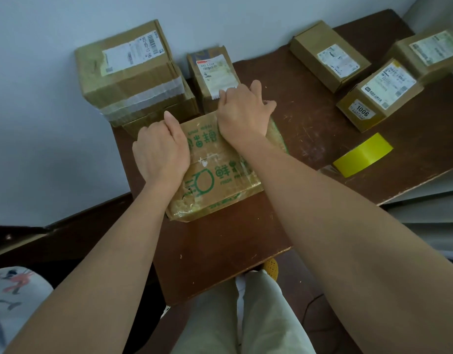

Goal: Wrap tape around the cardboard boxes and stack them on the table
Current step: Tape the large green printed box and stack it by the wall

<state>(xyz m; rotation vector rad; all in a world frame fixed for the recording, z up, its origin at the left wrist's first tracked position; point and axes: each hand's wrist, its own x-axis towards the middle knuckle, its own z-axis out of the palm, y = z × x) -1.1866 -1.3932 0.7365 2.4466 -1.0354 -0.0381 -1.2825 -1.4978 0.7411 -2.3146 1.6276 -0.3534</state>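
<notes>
Both hands — left hand (161,149) and right hand (242,112), fingers curled over its far edge — grip the green-printed cardboard box (215,172), seemingly taped and ready for stacking on the tabletop (220,241).

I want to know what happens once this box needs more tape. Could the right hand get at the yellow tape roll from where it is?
Probably yes. The yellow tape roll lies on the table to the right of the green-printed box, with bare tabletop between. The right hand would first have to let go of that box.
</notes>
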